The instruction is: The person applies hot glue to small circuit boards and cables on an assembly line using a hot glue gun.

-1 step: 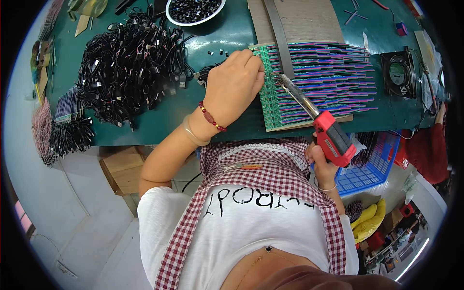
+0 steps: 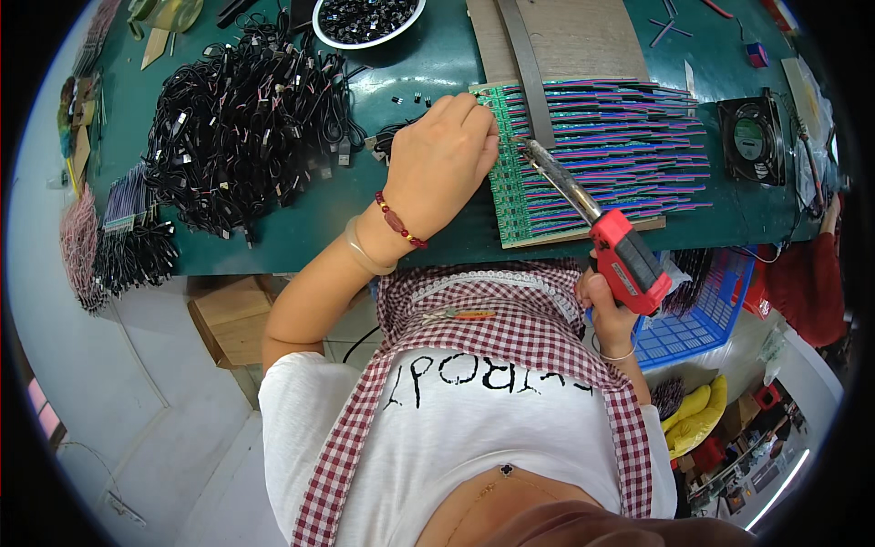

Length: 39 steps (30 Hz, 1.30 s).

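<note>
My right hand (image 2: 608, 305) grips the soldering gun (image 2: 629, 264), which has a red and black body and a long metal barrel. Its tip rests at or just above the green circuit boards (image 2: 510, 205), near where the wires join; contact is hard to tell. Rows of blue, red and black wires (image 2: 620, 137) run from the boards to the right. At the boards' left edge my left hand (image 2: 444, 150) is closed, fingertips pinched and turned away, so what they hold is hidden. A grey metal bar (image 2: 529, 73) lies across the wires, just beyond the tip.
A wooden board (image 2: 592, 41) lies under the circuit boards. Left of my left hand is a heap of black USB cables (image 2: 246, 137); a white bowl of small black parts (image 2: 365, 41) stands behind. A black fan (image 2: 750, 139) sits at right, a blue basket (image 2: 697, 328) below the table edge.
</note>
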### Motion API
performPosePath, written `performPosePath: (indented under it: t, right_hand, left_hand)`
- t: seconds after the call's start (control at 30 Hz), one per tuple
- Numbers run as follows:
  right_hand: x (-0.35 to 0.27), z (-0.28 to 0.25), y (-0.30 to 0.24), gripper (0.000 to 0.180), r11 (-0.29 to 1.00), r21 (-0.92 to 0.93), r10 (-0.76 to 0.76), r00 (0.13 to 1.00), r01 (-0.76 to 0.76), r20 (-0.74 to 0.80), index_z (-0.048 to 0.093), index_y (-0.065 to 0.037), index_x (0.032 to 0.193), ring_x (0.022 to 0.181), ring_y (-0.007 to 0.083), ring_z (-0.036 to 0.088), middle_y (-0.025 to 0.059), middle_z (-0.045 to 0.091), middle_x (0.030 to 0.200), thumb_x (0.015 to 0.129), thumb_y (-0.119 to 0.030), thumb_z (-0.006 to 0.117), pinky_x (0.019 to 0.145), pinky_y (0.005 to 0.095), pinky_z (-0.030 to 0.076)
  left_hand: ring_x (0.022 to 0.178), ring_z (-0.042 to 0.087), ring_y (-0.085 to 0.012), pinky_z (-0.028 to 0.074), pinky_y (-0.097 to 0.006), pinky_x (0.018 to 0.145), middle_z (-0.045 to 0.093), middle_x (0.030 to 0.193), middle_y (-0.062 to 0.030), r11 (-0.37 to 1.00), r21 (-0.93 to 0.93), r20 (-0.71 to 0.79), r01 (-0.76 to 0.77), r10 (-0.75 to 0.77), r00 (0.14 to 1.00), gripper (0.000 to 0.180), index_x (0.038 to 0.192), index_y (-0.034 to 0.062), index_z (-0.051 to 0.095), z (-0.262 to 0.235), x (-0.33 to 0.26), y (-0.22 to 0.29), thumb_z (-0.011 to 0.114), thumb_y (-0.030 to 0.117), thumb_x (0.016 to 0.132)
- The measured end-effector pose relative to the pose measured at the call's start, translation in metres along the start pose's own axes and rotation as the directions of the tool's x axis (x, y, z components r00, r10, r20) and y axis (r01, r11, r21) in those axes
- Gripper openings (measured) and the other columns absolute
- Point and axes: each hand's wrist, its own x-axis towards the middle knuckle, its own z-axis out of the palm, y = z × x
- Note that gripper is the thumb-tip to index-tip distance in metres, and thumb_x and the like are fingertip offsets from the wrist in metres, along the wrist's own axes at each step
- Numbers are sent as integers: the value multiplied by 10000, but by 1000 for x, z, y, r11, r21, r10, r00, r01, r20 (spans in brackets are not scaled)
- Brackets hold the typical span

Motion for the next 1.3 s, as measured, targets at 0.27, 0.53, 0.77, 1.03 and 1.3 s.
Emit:
performPosePath:
  t: [0.27, 0.53, 0.77, 1.03, 1.3]
  right_hand:
    - [-1, -1, 8, 297, 991, -128, -47, 999, 50, 28, 464, 47, 1149, 491, 105, 430, 47, 487, 619, 892, -77, 548, 488, 265, 388]
    - [9, -2, -13, 346, 999, 49, 23, 999, -21, -31, 456, 38, 1153, 497, 95, 405, 25, 461, 608, 890, -157, 567, 509, 259, 380]
    - [7, -4, -13, 98, 979, 169, 132, 987, -115, -94, 572, -22, 907, 629, 81, 499, -7, 544, 729, 842, -63, 631, 561, 253, 421]
    - [23, 1, -24, 105, 929, 367, 7, 990, 46, -142, 569, 12, 867, 541, 91, 512, 29, 548, 636, 875, -90, 593, 498, 245, 411]
    - [39, 2, -45, 224, 884, 456, 17, 968, 102, -249, 514, 48, 1047, 488, 105, 485, 38, 506, 599, 866, -69, 575, 480, 262, 432]
  left_hand:
    - [679, 562, -209, 464, -322, 541, 518, 743, -38, 999, 44, -7, -4, 5, 1000, 107, 737, 79, 539, 2, 2, 1, 641, 68, 710]
    - [682, 561, -227, 469, -339, 538, 515, 740, -53, 999, 38, 13, 3, -3, 1000, 113, 728, 70, 523, -1, 10, 1, 635, 75, 715]
    - [698, 555, -249, 467, -358, 554, 516, 740, -70, 998, 45, 17, 31, -32, 999, 115, 733, 66, 523, -1, 3, 6, 636, 60, 713]
    - [709, 548, -242, 447, -354, 565, 514, 751, -63, 995, 99, 43, 18, -22, 999, 121, 737, 72, 534, -4, 2, 17, 650, 62, 704]
    - [939, 514, -262, 379, -383, 792, 549, 971, -85, 974, 208, -29, 85, -81, 996, 324, 999, 83, 593, -39, 0, 22, 707, 134, 700]
